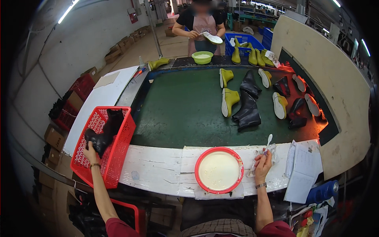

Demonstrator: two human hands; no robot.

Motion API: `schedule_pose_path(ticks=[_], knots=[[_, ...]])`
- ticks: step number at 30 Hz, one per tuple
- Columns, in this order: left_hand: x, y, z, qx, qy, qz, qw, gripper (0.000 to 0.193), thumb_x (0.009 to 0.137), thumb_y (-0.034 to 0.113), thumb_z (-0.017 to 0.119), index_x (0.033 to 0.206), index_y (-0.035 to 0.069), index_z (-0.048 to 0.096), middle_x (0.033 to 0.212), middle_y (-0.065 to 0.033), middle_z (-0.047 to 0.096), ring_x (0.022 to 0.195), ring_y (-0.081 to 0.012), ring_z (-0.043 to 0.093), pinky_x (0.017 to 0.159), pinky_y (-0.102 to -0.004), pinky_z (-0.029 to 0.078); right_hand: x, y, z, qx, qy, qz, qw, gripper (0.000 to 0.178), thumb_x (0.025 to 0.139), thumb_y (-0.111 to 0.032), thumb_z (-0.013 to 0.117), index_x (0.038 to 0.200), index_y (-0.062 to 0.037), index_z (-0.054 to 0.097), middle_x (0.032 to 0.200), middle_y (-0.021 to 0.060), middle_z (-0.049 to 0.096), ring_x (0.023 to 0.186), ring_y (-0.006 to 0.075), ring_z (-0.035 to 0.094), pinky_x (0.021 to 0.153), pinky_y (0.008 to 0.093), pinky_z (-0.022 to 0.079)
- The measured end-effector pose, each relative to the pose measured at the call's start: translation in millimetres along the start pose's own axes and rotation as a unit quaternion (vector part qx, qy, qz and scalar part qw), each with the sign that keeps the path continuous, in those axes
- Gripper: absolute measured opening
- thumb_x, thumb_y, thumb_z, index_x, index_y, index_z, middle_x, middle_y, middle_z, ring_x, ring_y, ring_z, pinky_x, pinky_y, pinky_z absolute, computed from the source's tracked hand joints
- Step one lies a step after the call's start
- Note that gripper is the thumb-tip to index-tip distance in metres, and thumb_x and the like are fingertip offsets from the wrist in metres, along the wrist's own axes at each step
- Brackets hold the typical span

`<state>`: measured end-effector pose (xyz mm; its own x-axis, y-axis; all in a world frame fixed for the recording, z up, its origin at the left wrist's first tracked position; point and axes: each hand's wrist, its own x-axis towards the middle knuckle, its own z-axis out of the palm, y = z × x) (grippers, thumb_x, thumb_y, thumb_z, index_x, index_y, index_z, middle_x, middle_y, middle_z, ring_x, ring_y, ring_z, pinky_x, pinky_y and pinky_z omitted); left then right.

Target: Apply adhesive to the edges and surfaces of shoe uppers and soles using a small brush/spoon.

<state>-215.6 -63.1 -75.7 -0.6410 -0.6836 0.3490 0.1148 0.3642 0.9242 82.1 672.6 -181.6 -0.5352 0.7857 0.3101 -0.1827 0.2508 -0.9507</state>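
Both hands were grasping: the left hand (92,152) a black boot (101,140), best steadied clear of the red basket (124,136) around it; the right hand (262,164) a white-tipped brush (270,138).

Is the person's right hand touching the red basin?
Apart. The head view shows a strip of white tabletop between the right hand and the rim of the red basin.

A shiny black boot (100,143) slanted across the opening of the red basket (119,162). Well to the right of that basket, a slim tool (269,138) was raised, its rounded white end uppermost, tilting slightly rightward.
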Motion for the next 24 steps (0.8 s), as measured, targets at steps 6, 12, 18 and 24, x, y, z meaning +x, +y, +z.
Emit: schedule_pose_path(ticks=[6, 12, 18, 24], knots=[[-109, 132, -42, 0.018, 0.006, 0.192, 0.981, 0.040, 0.102, 0.028, 0.066, 0.124, -0.005, 0.065, 0.108, -0.0119, 0.073, 0.094, -0.0171, 0.067, 0.083, -0.0312, 0.053, 1, 5, -1, 0.007, -0.027, -0.009, 1.000, 0.028, 0.110, -0.018, 0.044, 0.126, 0.0016, 0.056, 0.077, 0.0002, 0.059, 0.053, 0.0015, 0.042, 0.048, 0.0176, 0.034], [-230, 100, -9, -0.166, -0.253, -0.038, 0.952, 0.033, 0.097, 0.015, 0.070, 0.125, -0.003, 0.067, 0.114, -0.0068, 0.070, 0.098, -0.0145, 0.065, 0.089, -0.0283, 0.052, 5, 8, -7, 0.081, -0.033, 0.050, 0.995, 0.025, 0.107, -0.016, 0.053, 0.123, 0.0013, 0.062, 0.078, -0.0008, 0.061, 0.054, 0.0011, 0.044, 0.047, 0.0181, 0.034], [-270, 60, 16, 0.268, -0.259, 0.203, 0.905, 0.036, 0.089, 0.007, 0.071, 0.124, 0.000, 0.067, 0.110, -0.0132, 0.073, 0.099, -0.0253, 0.068, 0.088, -0.0371, 0.052, 27, -28, -19, 0.127, -0.022, 0.135, 0.982, 0.021, 0.104, -0.015, 0.060, 0.109, 0.0018, 0.071, 0.071, -0.0003, 0.063, 0.049, 0.0018, 0.043, 0.043, 0.0195, 0.031], [-348, 177, 60, -0.019, -0.367, 0.105, 0.924, 0.031, 0.097, 0.007, 0.064, 0.128, 0.001, 0.067, 0.121, -0.0111, 0.069, 0.099, -0.0178, 0.065, 0.088, -0.0318, 0.052, 16, -108, 5, 0.066, -0.070, 0.068, 0.993, 0.025, 0.103, -0.019, 0.062, 0.095, 0.0015, 0.074, 0.063, -0.0015, 0.058, 0.045, 0.0018, 0.042, 0.040, 0.0197, 0.027]])
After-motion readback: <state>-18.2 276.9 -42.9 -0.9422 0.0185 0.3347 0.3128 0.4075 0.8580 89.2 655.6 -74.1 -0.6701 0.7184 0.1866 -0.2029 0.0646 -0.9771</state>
